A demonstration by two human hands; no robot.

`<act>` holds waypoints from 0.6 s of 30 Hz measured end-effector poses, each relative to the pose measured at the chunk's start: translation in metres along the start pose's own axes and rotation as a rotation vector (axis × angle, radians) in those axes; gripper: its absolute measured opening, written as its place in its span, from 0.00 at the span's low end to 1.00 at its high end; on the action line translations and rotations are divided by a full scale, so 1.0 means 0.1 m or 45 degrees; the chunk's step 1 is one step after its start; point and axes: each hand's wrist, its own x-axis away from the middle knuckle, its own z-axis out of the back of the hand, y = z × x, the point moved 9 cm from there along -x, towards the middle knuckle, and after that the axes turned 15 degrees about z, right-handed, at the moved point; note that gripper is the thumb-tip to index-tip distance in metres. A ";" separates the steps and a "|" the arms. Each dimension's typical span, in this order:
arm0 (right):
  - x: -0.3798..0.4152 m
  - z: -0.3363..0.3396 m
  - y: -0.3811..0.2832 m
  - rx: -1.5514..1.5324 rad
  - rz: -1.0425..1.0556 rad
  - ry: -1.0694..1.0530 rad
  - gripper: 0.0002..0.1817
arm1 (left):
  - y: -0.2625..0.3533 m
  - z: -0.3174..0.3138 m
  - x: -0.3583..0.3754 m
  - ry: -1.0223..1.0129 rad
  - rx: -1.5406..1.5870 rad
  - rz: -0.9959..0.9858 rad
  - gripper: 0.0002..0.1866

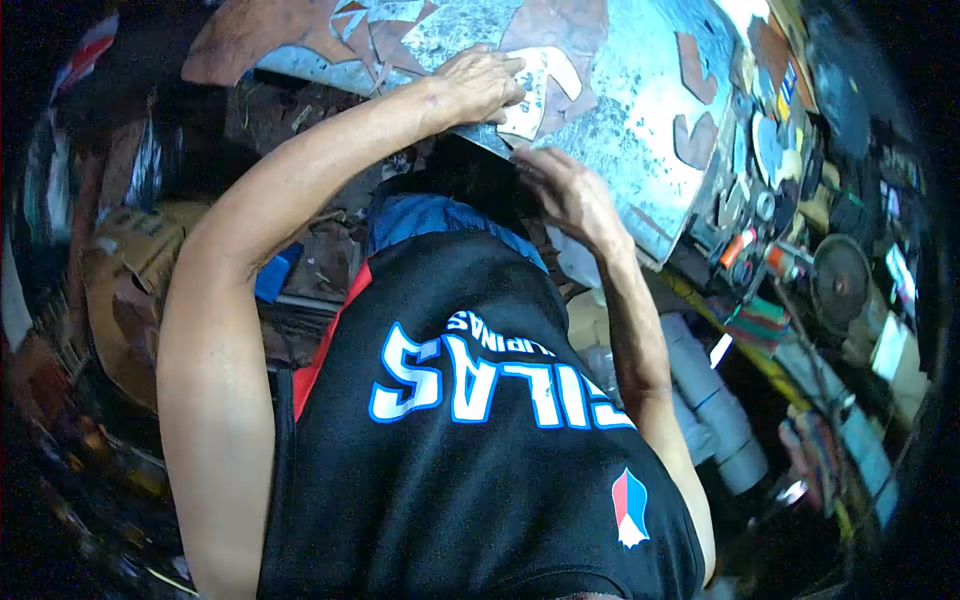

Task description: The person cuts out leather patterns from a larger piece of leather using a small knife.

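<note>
My left hand (pixel 483 87) presses on a pale U-shaped template (pixel 535 85) with handwriting on it, its fingers bent over the template's left side. Under the template lies a brown sheet piece (pixel 565 118), perhaps leather, near the front edge of the metal-topped table (pixel 630 130). My right hand (pixel 572 195) is just off that edge, to the right of and nearer my body than the template. Its fingers point left, somewhat apart and a little blurred, and I see nothing in them.
Brown offcuts (pixel 385 40) lie at the table's back left. More curved brown pieces (pixel 695 140) are on its right side. Beyond them are scraps, orange-labelled containers (pixel 738 247) and a round fan-like object (pixel 840 280). Grey rolls (pixel 715 400) stand at my right.
</note>
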 end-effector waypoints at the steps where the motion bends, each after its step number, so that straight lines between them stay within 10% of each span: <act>1: -0.05 0.07 0.08 0.038 0.009 -0.042 0.16 | -0.04 -0.04 0.00 -0.031 0.007 0.054 0.16; 18: -0.32 0.02 0.33 0.143 0.379 -0.196 0.13 | -0.11 -0.20 0.04 -0.081 0.008 0.405 0.23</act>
